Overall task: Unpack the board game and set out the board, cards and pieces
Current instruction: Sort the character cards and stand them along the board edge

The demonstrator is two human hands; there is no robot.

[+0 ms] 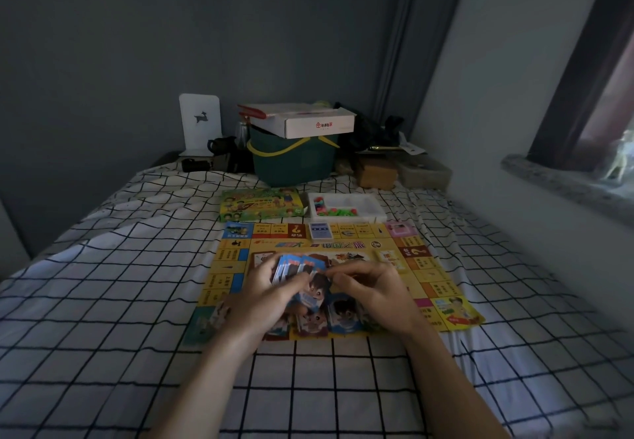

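Note:
A yellow game board (429, 281) lies unfolded on the checked bed sheet. Over its middle, my left hand (264, 294) grips a fanned stack of blue-backed cards (298, 267). My right hand (374, 291) pinches a character card (317, 293) at the edge of that stack. Two more character cards (344, 317) lie on the board's near edge below my hands. A small blue card deck (320, 231) and a pink card deck (399, 229) sit on the board's far edge. Behind the board stand the green game box (260, 205) and a white tray (363, 203) with colourful pieces.
At the head of the bed are a dark green basket (295, 164) with a white carton on top, a white bookend (199, 123), a brown box (375, 172) and dark clutter. A wall and a window sill (562, 181) run along the right.

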